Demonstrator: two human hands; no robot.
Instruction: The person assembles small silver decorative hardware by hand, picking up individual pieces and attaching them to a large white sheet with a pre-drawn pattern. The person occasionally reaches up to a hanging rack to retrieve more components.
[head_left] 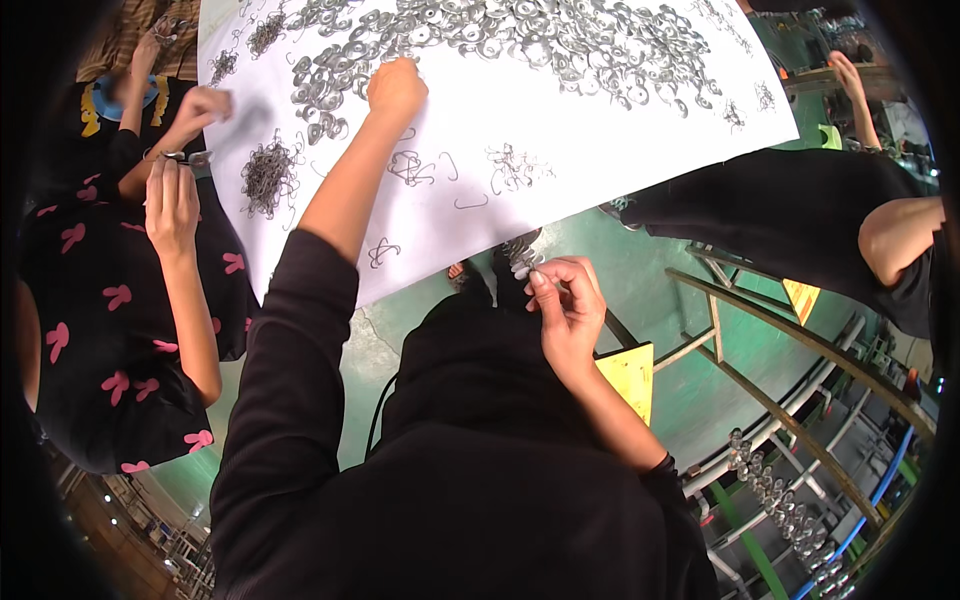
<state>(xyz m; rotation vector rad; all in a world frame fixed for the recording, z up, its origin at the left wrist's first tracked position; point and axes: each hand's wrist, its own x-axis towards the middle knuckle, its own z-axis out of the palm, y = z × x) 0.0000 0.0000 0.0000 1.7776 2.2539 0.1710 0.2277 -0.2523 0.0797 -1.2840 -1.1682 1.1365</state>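
My left hand (398,92) reaches over the white tabletop (590,150), at the near edge of a heap of round silver metal discs (480,32) with raised centres. Its fingers are curled in; anything between them is hidden. Just beyond the table's near edge, my right hand (570,312) pinches a small cluster of shiny metal discs (524,258) between thumb and fingers. Bent wire hooks (410,168) lie loose below my left wrist, with more hooks (517,168) to their right. A dense pile of dark wire hooks (268,178) sits left of my forearm.
At left, a person in a black garment with pink shapes (117,297) works close to the table, one hand (172,205) raised. Someone in black (770,195) is at the right. Metal frames (790,330) and a yellow panel (630,378) stand on the green floor (655,255).
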